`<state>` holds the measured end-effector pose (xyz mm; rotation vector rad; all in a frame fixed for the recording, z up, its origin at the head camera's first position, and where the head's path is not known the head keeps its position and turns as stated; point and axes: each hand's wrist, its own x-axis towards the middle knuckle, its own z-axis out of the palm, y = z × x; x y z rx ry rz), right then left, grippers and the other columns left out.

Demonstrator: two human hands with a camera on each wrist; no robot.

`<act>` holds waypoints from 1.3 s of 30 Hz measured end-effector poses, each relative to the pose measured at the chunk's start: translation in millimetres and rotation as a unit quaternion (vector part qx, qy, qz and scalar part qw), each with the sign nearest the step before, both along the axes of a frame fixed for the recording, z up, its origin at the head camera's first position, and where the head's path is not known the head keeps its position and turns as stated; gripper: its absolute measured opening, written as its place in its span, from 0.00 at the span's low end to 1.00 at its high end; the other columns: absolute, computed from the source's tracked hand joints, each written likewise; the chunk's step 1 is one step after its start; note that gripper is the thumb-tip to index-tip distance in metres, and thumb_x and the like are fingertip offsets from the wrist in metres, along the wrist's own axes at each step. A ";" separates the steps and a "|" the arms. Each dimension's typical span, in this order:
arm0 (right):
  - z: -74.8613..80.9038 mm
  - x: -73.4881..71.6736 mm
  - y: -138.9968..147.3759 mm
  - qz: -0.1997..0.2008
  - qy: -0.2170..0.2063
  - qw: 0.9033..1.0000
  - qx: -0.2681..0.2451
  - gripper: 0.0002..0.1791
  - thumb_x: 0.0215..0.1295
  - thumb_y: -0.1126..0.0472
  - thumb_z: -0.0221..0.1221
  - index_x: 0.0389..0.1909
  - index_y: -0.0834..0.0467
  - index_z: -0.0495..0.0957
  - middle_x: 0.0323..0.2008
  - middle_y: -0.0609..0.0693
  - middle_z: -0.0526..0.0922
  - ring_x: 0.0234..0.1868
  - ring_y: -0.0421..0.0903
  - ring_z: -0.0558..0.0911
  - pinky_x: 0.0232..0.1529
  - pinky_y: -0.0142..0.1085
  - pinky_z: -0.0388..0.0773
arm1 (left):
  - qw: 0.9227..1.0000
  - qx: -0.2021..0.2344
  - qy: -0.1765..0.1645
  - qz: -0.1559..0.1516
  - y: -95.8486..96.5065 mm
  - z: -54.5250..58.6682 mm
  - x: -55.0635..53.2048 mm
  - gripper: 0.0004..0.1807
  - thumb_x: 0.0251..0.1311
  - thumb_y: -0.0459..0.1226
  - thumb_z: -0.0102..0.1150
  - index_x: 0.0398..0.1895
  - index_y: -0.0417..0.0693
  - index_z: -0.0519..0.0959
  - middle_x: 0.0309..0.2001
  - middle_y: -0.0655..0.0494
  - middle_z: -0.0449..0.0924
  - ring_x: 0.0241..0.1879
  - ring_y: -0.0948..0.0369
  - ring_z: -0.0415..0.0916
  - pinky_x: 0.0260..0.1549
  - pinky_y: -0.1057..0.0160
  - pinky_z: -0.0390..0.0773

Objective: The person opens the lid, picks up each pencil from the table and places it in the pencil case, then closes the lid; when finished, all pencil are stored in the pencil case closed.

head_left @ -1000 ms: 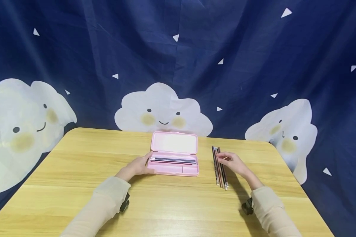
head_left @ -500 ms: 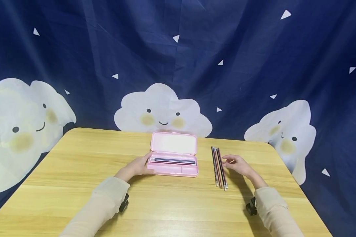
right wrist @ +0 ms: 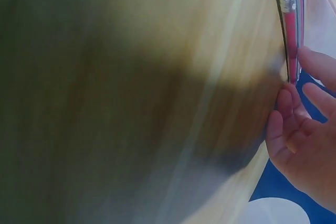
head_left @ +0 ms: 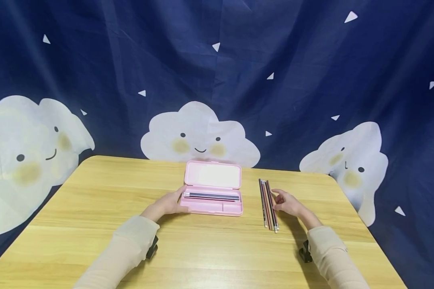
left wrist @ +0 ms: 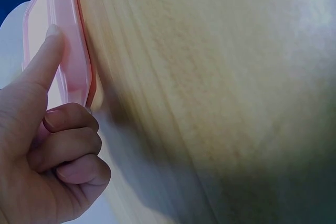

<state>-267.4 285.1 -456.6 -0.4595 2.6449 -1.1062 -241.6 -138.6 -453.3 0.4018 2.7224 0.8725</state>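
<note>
The pale wood-grain bench [head_left: 209, 257] carries everything. Midway along it, close to its far edge, lies the open pink plastic pencil box [head_left: 213, 212], its lid tipped back towards that edge. The left grip [head_left: 169, 202], a bare hand, spans the box's left end, thumb along the near wall and other fingers curled at the end, bracing it. The right grip [head_left: 288, 203] is loosely curved, thumb and forefinger parted, fingertips at the right side of the row of loose dark and reddish pencils [head_left: 268, 205]; that row lies between the box and the bench's right edge. Slim dark-blue pencils with white erasers [head_left: 211, 196] lie in the box's long rear compartment.

The step in hand looks like choosing a loose pencil; the next move would call for pinching one barrel without rolling its neighbours.
</note>
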 end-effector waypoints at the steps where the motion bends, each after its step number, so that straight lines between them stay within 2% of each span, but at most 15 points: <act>1: 0.6 0.4 -0.5 0.000 0.000 1.000 0.005 0.37 0.49 0.72 0.60 0.60 0.77 0.56 0.32 0.60 0.74 0.30 0.45 0.73 0.32 0.34 0.73 | 1.000 -0.001 0.001 0.000 0.1 0.1 -0.4 0.52 0.44 0.47 0.68 0.69 0.41 0.51 0.57 0.27 0.65 0.56 0.37 0.65 0.56 0.44 0.64; 9: 7.2 2.0 -0.8 -0.023 -0.010 0.999 0.037 0.38 0.46 0.72 0.60 0.61 0.75 0.56 0.34 0.60 0.74 0.37 0.53 0.74 0.40 0.44 0.74 | 1.000 -0.003 0.000 0.000 1.0 2.1 -0.6 0.52 0.44 0.47 0.69 0.69 0.41 0.50 0.57 0.27 0.64 0.56 0.37 0.65 0.56 0.44 0.63; 12: 4.6 -0.2 4.9 -0.013 -0.005 0.999 0.034 0.37 0.48 0.67 0.62 0.59 0.75 0.58 0.32 0.59 0.75 0.34 0.52 0.74 0.37 0.43 0.74 | 1.000 -0.007 0.001 0.000 1.0 2.0 -0.2 0.52 0.44 0.48 0.68 0.69 0.41 0.51 0.57 0.27 0.65 0.56 0.37 0.65 0.56 0.44 0.64; 13: -2.0 -4.0 10.4 0.001 0.009 1.000 0.021 0.37 0.50 0.64 0.63 0.59 0.73 0.60 0.30 0.56 0.75 0.33 0.49 0.74 0.35 0.40 0.73 | 1.000 -0.008 0.002 0.000 1.0 1.8 -0.3 0.52 0.44 0.48 0.68 0.69 0.40 0.51 0.57 0.27 0.65 0.56 0.37 0.65 0.56 0.44 0.64; 16: -4.9 -6.1 13.5 0.015 0.024 0.999 0.028 0.37 0.52 0.58 0.64 0.57 0.74 0.62 0.27 0.55 0.75 0.29 0.47 0.74 0.30 0.37 0.73 | 1.000 -0.008 0.006 -0.003 1.2 1.8 -0.4 0.51 0.44 0.48 0.68 0.69 0.41 0.51 0.56 0.27 0.65 0.55 0.37 0.66 0.55 0.44 0.64; 19: -1.5 -4.0 8.0 -0.006 0.023 0.998 0.053 0.33 0.52 0.61 0.64 0.56 0.74 0.64 0.27 0.55 0.75 0.29 0.47 0.74 0.30 0.38 0.73 | 1.000 -0.008 0.009 -0.006 1.1 1.4 -0.9 0.51 0.44 0.47 0.68 0.69 0.40 0.51 0.56 0.27 0.65 0.55 0.37 0.65 0.55 0.44 0.64; 20: 5.8 0.5 1.5 -0.024 0.010 0.997 0.076 0.33 0.51 0.64 0.64 0.55 0.75 0.64 0.28 0.57 0.76 0.30 0.49 0.74 0.32 0.41 0.73 | 1.000 -0.008 0.010 -0.007 1.1 1.4 -0.9 0.51 0.44 0.47 0.68 0.69 0.40 0.51 0.56 0.27 0.65 0.55 0.37 0.65 0.55 0.44 0.64; 23: 11.3 5.4 -5.5 -0.040 0.012 0.993 0.110 0.30 0.52 0.68 0.61 0.55 0.75 0.64 0.30 0.59 0.76 0.33 0.51 0.75 0.34 0.43 0.74 | 1.000 -0.007 0.009 -0.008 1.0 1.4 -0.7 0.51 0.44 0.47 0.68 0.69 0.40 0.51 0.56 0.27 0.65 0.56 0.37 0.65 0.56 0.44 0.64; 27: 15.4 7.0 -10.0 -0.042 -0.007 0.989 0.139 0.28 0.54 0.71 0.58 0.56 0.76 0.63 0.32 0.60 0.76 0.33 0.51 0.76 0.34 0.43 0.74 | 1.000 -0.010 0.001 -0.004 1.0 1.6 -0.3 0.51 0.45 0.48 0.67 0.69 0.41 0.51 0.57 0.27 0.65 0.56 0.37 0.65 0.56 0.44 0.64; 31: 18.8 5.8 -10.0 -0.036 -0.042 0.991 0.122 0.28 0.52 0.75 0.55 0.56 0.77 0.62 0.30 0.59 0.76 0.28 0.47 0.76 0.28 0.38 0.75 | 1.000 -0.013 -0.005 -0.002 0.8 2.6 0.3 0.52 0.45 0.49 0.67 0.69 0.42 0.50 0.57 0.27 0.65 0.56 0.38 0.65 0.56 0.44 0.64; 33: 18.5 6.1 -8.0 -0.035 -0.044 0.992 0.109 0.27 0.51 0.77 0.54 0.55 0.77 0.63 0.30 0.60 0.76 0.27 0.47 0.75 0.26 0.37 0.74 | 1.000 -0.012 -0.005 -0.002 0.4 2.5 0.4 0.52 0.45 0.49 0.67 0.69 0.42 0.50 0.56 0.27 0.65 0.56 0.38 0.65 0.55 0.44 0.64; 39: 17.0 8.7 1.0 -0.046 0.007 0.995 0.084 0.26 0.46 0.77 0.53 0.52 0.76 0.67 0.29 0.62 0.77 0.30 0.49 0.76 0.29 0.38 0.74 | 1.000 -0.013 -0.001 -0.004 -1.1 -0.4 0.1 0.51 0.45 0.48 0.67 0.69 0.41 0.50 0.56 0.27 0.65 0.55 0.37 0.65 0.55 0.44 0.65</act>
